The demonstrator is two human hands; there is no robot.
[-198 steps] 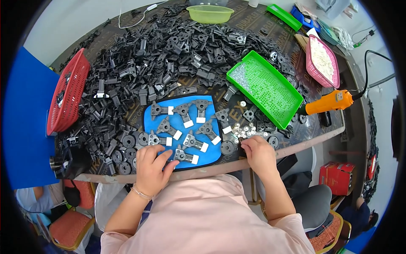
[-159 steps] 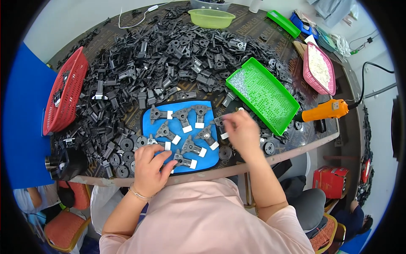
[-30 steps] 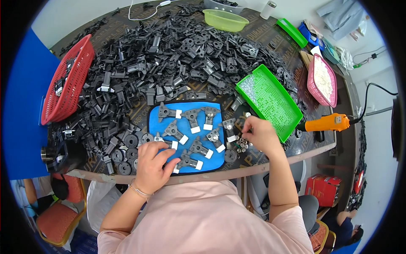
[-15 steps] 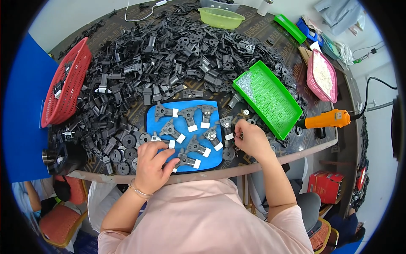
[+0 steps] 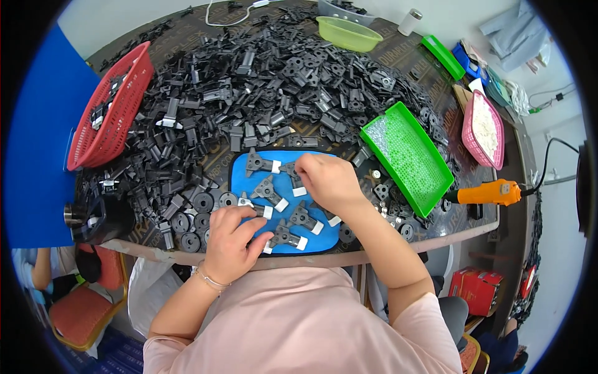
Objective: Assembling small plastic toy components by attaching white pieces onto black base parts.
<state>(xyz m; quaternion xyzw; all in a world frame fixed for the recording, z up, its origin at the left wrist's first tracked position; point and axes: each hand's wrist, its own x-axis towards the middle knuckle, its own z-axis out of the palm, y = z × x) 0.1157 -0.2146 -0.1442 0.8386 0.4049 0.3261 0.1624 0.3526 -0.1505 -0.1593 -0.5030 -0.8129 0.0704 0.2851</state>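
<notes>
Head view: a blue mat lies at the near edge of the worktop, carrying several dark grey three-armed brackets, each with a small white tab at one arm. The right hand rests over the upper right part of the mat, fingers curled down and pinched together on the bracket there; the grip looks closed on it, though the fingertips themselves are hidden under the knuckles. That bracket lies just left of the fingertips, its long arm running left and slightly away from the person. The left hand lies flat at the mat's lower left edge, fingers spread and holding nothing, touching a lower bracket near its white tab. The right hand is clearly the nearer to the upper bracket. A green tray of small screws sits just right of the mat, an orange electric screwdriver beyond it.
</notes>
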